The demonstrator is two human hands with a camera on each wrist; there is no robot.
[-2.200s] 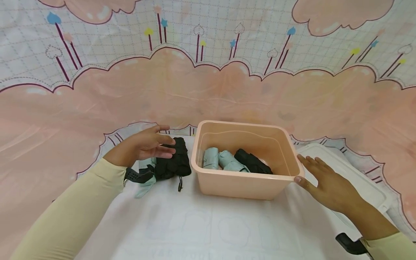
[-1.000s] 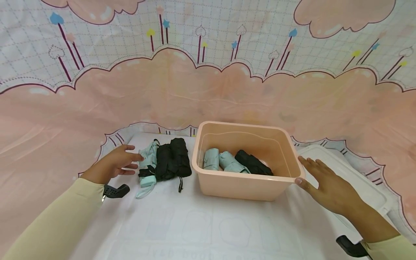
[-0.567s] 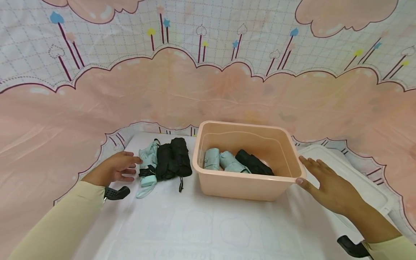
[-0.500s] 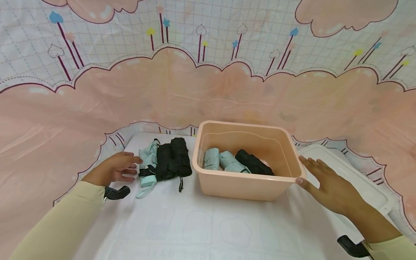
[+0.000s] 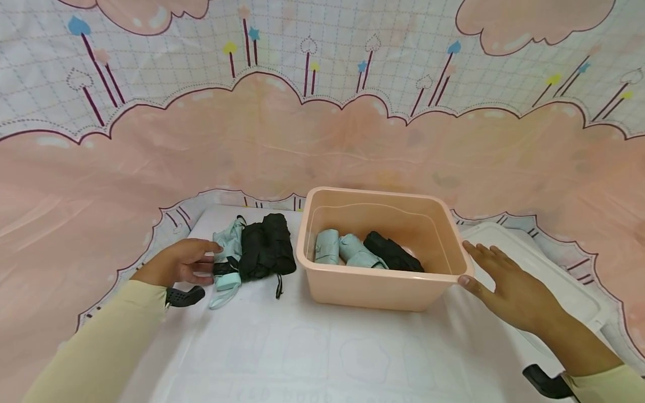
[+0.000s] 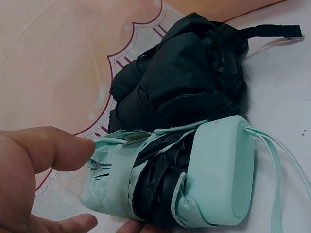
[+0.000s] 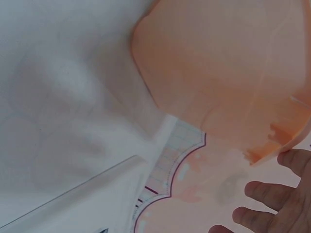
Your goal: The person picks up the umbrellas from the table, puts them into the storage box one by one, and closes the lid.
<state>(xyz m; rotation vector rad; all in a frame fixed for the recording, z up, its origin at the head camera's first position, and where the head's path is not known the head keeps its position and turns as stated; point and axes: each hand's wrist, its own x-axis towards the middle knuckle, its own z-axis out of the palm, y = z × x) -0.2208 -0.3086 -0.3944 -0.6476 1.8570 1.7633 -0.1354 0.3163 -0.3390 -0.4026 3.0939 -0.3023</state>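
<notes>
My left hand (image 5: 183,262) is at the left side of a mint folding umbrella (image 6: 216,170) with a flat handle, a wrist cord and a black band around its fabric. In the left wrist view the thumb tip is right at the fabric's end, and the loosely spread fingers reach along its near side. A black fabric bundle (image 6: 189,77) with a strap lies against the umbrella. My right hand (image 5: 514,288) rests with straight fingers on the right rim of a peach plastic bin (image 5: 373,288). Inside lie two mint rolls (image 5: 327,246) and a black roll (image 5: 393,253).
A white lid (image 5: 544,274) lies on the table to the right of the bin, partly under my right hand. White cloth (image 5: 322,352) covers the table, and a peach-and-white printed sheet (image 5: 353,151) hangs behind.
My left hand drew back left from over the black bundle to the mint umbrella's side, then edged slightly right against it. The right hand stays at the bin's rim.
</notes>
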